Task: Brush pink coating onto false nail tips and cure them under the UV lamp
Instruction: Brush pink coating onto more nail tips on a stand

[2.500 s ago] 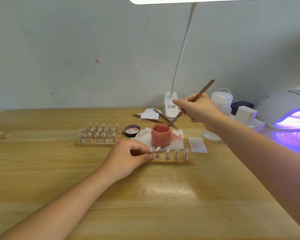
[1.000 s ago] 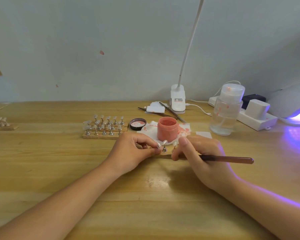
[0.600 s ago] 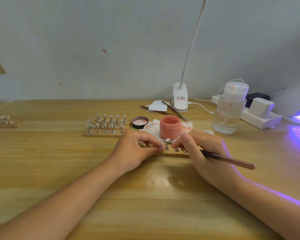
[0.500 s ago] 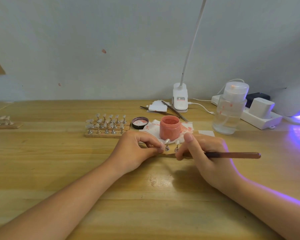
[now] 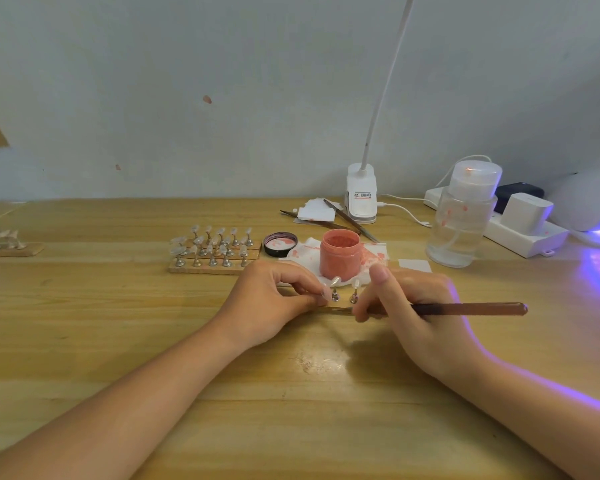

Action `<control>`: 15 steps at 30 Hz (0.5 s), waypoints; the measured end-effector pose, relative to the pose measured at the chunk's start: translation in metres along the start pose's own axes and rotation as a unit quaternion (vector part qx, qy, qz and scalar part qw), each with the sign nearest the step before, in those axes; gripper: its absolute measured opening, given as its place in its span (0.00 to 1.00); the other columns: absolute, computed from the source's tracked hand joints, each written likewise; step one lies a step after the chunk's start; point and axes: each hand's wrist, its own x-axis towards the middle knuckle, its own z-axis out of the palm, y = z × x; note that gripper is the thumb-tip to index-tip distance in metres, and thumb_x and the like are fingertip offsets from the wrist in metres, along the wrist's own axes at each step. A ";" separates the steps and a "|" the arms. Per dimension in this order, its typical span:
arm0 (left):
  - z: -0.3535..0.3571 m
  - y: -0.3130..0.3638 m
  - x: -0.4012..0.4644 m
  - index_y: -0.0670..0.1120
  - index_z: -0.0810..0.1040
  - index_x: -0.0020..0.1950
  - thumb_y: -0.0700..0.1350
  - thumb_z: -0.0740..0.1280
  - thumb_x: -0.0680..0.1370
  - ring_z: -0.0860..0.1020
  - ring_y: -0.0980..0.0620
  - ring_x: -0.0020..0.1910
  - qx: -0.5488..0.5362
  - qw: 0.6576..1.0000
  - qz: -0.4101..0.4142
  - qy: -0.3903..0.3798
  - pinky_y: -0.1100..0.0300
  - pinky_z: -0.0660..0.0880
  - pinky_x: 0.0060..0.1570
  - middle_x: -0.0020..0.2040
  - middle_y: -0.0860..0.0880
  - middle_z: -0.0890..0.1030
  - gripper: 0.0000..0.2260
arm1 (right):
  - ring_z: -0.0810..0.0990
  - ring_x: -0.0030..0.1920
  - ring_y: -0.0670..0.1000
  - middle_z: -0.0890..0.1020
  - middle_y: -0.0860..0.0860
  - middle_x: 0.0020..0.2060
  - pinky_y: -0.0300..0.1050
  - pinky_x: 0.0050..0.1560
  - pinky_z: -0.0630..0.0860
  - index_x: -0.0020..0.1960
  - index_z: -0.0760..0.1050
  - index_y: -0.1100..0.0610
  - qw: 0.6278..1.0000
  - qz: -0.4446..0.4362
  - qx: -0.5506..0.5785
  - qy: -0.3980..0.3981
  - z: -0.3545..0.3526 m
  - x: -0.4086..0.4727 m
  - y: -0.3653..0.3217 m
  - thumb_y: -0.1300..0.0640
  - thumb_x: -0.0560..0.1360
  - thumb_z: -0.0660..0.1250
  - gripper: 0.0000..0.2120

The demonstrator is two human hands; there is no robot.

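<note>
Head view: left hand (image 5: 271,299) pinches a light, tippy nail stand (image 5: 335,295); right hand (image 5: 416,306) grips the stiff brush (image 5: 465,309) near its ferrule.

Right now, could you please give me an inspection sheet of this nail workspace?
Surface: wooden table, purple glow at right.
Job's things: open pink jar on stained tissue; brush; nail tips on stands; UV lamp lit.
Clutter: jar lid, spare tip rack, clear pump bottle, tools by the desk lamp clip.
Grippers: left hand pinches a tip stand; right hand holds the brush.
Cables: white lead behind the bottle.
Surroundings: pale wall, small marks.
</note>
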 end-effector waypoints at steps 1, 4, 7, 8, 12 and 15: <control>0.000 0.000 0.000 0.49 0.81 0.33 0.32 0.72 0.67 0.77 0.66 0.34 0.000 1.000 -0.001 0.000 0.76 0.68 0.33 0.32 0.60 0.81 0.12 | 0.77 0.32 0.42 0.80 0.47 0.29 0.34 0.35 0.71 0.32 0.80 0.60 1.000 -0.011 -0.003 0.006 0.000 0.000 0.000 0.46 0.77 0.56 0.25; 0.000 0.000 0.000 0.49 0.82 0.34 0.33 0.73 0.68 0.77 0.66 0.34 0.008 1.000 -0.010 0.007 0.76 0.67 0.33 0.32 0.60 0.81 0.11 | 0.77 0.35 0.41 0.80 0.44 0.32 0.35 0.38 0.72 0.36 0.81 0.59 0.999 -0.021 -0.028 0.002 -0.001 0.002 0.000 0.49 0.77 0.56 0.21; 0.000 -0.001 0.000 0.51 0.81 0.33 0.34 0.73 0.68 0.77 0.62 0.35 0.014 1.000 -0.017 0.020 0.75 0.68 0.33 0.33 0.57 0.82 0.12 | 0.78 0.32 0.41 0.80 0.47 0.28 0.34 0.36 0.72 0.32 0.80 0.58 1.000 0.007 -0.001 -0.009 -0.001 -0.001 0.000 0.48 0.76 0.56 0.22; 0.000 -0.001 -0.001 0.52 0.81 0.32 0.35 0.73 0.68 0.76 0.62 0.34 0.017 0.999 -0.018 0.026 0.74 0.68 0.33 0.33 0.56 0.82 0.12 | 0.77 0.32 0.41 0.79 0.47 0.28 0.32 0.36 0.71 0.31 0.79 0.58 1.000 0.001 0.003 -0.003 -0.001 -0.001 -0.001 0.47 0.76 0.56 0.23; -0.001 0.000 -0.001 0.53 0.81 0.33 0.38 0.73 0.68 0.73 0.65 0.31 0.027 0.999 -0.016 0.036 0.75 0.65 0.31 0.33 0.55 0.81 0.10 | 0.75 0.36 0.38 0.77 0.39 0.33 0.31 0.40 0.68 0.38 0.79 0.54 0.998 -0.033 -0.049 0.012 -0.001 0.003 -0.003 0.49 0.77 0.56 0.17; -0.002 0.000 -0.001 0.57 0.81 0.33 0.37 0.73 0.69 0.72 0.65 0.31 0.029 0.999 -0.005 0.025 0.76 0.64 0.30 0.32 0.61 0.80 0.13 | 0.77 0.35 0.39 0.79 0.43 0.31 0.31 0.39 0.69 0.35 0.81 0.57 1.000 -0.004 -0.023 -0.005 0.000 0.001 -0.001 0.47 0.76 0.56 0.21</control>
